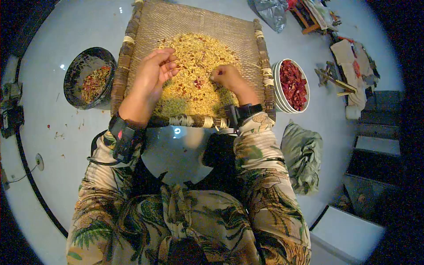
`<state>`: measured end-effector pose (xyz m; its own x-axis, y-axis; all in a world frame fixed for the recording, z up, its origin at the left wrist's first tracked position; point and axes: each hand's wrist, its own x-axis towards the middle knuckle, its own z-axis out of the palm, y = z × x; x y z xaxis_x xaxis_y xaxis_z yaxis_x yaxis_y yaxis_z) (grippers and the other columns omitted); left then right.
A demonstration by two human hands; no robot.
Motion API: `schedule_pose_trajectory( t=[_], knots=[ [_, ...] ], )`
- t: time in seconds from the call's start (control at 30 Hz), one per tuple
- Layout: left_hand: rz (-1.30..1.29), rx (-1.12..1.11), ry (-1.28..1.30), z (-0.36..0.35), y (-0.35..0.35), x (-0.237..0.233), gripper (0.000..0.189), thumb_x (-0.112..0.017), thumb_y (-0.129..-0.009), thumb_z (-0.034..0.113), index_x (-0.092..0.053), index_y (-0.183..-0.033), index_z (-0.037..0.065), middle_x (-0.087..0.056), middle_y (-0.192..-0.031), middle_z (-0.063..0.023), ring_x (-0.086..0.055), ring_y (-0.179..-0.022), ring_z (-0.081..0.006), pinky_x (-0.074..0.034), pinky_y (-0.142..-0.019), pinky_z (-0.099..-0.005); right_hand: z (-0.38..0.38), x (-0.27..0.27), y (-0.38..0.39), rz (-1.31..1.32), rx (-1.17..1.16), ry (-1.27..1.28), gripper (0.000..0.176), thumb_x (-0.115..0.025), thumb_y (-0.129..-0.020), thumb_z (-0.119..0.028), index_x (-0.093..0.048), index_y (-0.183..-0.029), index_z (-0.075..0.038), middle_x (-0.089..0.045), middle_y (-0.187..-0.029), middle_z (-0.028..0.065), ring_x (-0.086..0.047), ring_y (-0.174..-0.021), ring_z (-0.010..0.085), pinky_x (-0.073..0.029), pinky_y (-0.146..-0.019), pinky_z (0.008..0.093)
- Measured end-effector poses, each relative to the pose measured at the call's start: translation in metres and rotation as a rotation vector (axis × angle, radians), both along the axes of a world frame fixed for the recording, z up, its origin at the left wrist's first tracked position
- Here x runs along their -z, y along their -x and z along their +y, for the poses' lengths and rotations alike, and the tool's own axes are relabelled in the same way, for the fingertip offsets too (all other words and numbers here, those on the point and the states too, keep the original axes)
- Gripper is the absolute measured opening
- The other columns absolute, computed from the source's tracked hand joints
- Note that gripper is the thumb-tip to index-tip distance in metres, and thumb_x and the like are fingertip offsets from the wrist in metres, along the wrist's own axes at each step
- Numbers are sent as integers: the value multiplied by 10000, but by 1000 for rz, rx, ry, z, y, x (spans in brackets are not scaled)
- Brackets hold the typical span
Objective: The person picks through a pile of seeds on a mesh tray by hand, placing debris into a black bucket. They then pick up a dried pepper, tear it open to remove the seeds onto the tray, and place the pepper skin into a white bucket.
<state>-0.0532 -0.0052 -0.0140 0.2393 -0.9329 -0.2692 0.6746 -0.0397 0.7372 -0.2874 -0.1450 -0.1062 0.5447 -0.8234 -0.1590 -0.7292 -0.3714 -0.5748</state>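
Both hands [152, 77] [227, 77] over seed pile [194, 88], woven tray [198, 26].

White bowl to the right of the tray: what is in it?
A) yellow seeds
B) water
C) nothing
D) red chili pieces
D: the white bowl beside the tray is filled with red chili pieces, while the yellow seeds lie on the tray.
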Motion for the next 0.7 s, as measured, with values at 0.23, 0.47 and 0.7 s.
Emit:
schedule_pose_trajectory(
  t=[0.23,0.47,0.7],
  knots=[
    [-28,-1,-29,3,4,-5,179,-462,-847,93,-535,-984,2,-572,-794,-56,-552,-643,-133,-500,-596,-265,25,-4,-24,262,38,260,208,-646,-710,-265,-651,-791,-74,-627,-744,152,-607,-698,307,-464,-627,389],
    [-51,49,-23,4,-1,4,211,-485,-863,145,-548,-1037,42,-583,-901,-28,-542,-711,-109,-496,-639,-258,15,-23,-11,144,196,164,179,-606,-720,-238,-653,-750,-68,-617,-669,149,-601,-621,264,-459,-587,368],
    [-41,47,-11,5,-1,3,223,-490,-855,126,-543,-1051,36,-586,-911,-23,-550,-721,-121,-498,-646,-268,0,2,16,79,134,-74,167,-634,-699,-188,-621,-662,-25,-575,-561,50,-510,-532,114,-428,-525,288]
  ],
)
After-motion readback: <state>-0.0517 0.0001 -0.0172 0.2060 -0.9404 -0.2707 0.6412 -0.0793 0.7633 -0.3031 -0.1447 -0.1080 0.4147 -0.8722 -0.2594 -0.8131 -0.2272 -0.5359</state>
